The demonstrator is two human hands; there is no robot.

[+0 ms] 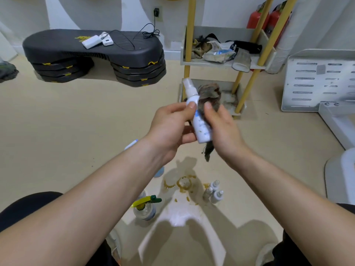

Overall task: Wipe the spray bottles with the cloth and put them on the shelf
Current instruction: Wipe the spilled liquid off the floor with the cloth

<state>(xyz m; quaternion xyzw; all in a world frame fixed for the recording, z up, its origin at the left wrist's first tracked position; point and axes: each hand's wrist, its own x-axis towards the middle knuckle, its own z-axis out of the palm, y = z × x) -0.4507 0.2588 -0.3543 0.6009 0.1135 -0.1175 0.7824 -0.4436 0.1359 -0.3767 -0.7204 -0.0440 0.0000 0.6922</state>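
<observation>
**Slim bottle may slip during the wiping**

Beige floor [76, 131] fills the room, and at the far left a black step platform [92, 54] stands against the wall. Lower, near the person's knees, a trigger bottle [146, 206] stands on the floor. Above it the left hand [169, 127] has its grip closed around the white spray bottle [199, 123], with the thumb near the shoulder. The bottle is in the air, tilted, with the nozzle pointing up and away. Just at its right side the grey cloth [209, 93] presses against it, and the right hand [221, 129] has its grip closed on this cloth. Three small bottles [217, 195] stand on the floor below, and the shelf [228, 85] is near, behind the hands.

I think the main danger is a slip. The bottle is slim, so a strong rub from the cloth side can push it out of the left grip. Then it can fall on the bottles standing below and knock them over.
</observation>
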